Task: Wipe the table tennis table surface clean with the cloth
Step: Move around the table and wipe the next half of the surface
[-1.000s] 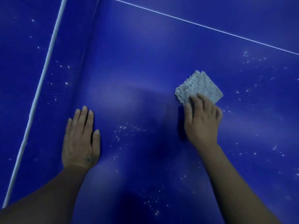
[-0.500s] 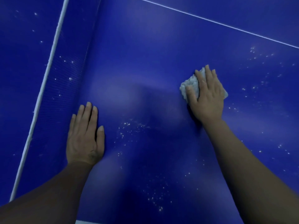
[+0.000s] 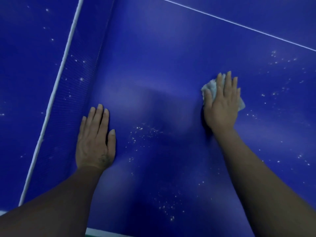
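Your right hand (image 3: 222, 103) lies flat with its fingers straight, pressing a crumpled pale grey cloth (image 3: 211, 88) onto the blue table tennis table surface (image 3: 153, 57). The cloth is mostly hidden under your palm, with only a bunch showing by the thumb and a corner on the far side of the hand. It sits towards the right part of the table, short of the thin white line (image 3: 239, 24) running across the far side. Your left hand (image 3: 95, 139) rests open and flat near the blue mesh net (image 3: 77, 86) with its white top band (image 3: 56, 86), bracing you.

White specks (image 3: 142, 132) lie scattered between your hands, more towards the near edge and more to the right of the cloth. Because the cloth is bunched, it probably covers little ground, so a stroke may push specks aside rather than collect them. A wide sweep could scatter them over the near edge or into the net. Leaning on the left hand may drag grit under your palm.
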A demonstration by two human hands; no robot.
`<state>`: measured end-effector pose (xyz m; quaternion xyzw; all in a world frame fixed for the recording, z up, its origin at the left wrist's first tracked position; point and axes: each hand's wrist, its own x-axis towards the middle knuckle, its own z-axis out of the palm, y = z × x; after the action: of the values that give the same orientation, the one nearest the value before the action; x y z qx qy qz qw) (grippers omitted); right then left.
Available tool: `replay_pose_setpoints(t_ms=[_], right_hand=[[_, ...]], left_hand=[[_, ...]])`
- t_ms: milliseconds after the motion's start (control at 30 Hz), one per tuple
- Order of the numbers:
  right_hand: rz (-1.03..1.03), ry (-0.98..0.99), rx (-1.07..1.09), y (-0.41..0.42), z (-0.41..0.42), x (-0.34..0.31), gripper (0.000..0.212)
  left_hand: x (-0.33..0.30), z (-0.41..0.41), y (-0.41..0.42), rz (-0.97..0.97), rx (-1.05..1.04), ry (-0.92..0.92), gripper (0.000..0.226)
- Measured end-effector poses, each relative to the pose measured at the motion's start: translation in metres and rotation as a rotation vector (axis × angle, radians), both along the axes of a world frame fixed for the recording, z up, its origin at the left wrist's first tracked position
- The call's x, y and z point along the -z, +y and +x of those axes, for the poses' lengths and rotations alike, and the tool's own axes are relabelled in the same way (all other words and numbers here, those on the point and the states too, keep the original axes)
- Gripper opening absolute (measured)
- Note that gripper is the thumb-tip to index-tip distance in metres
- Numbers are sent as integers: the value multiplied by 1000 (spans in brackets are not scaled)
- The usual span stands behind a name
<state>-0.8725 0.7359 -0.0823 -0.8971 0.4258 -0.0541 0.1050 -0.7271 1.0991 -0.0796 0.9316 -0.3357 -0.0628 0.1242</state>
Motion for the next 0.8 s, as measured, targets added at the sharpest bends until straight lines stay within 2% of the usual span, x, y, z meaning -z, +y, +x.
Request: replay_pose_setpoints(t_ms=[233,300,467,533,667,800], right_hand=[[34,4,-178,93,-48,-9,62],[38,0,-160,76,-41,-8,61],[23,14,191,-29,33,-5,71],[32,21,186,-56,66,-9,71],[-5,-4,-54,-33,91,-8,65],[25,-30,-415,70,35,-10,58]], left_hand=[[0,1,1,2,-7,13,61],[0,1,0,1,-4,14,62],[0,1,0,-1,3,7,63],[0,1,0,0,3,3,62],[2,1,1,6,2,5,62],[1,4,2,6,5,12,63]])
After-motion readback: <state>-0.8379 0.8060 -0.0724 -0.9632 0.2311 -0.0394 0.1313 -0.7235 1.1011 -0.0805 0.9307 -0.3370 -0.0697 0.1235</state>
